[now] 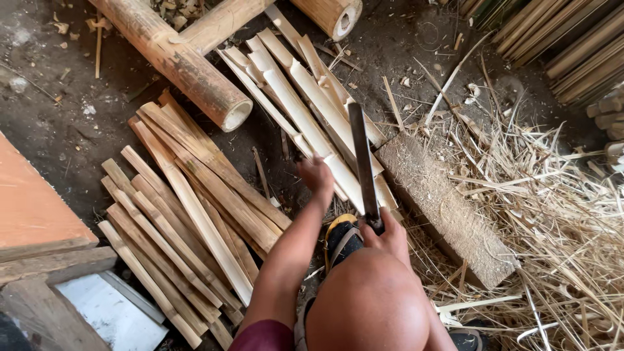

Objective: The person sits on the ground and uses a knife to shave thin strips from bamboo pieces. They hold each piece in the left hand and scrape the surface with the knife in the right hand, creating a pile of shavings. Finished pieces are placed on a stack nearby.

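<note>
My left hand (316, 175) reaches forward onto the near end of a pale split bamboo strip (305, 120) in the fan of strips lying ahead, fingers closed on it. My right hand (388, 235) grips the handle of a long dark blade (362, 159), which points away from me over the same strips. My bare knee fills the bottom centre, and a sandalled foot shows just beyond it.
A stack of brownish split bamboo slats (175, 221) lies to the left. Whole bamboo poles (182, 62) lie at the top. A worn wooden chopping block (445, 208) sits to the right amid a heap of shavings (552, 227). Orange board (32, 201) at left.
</note>
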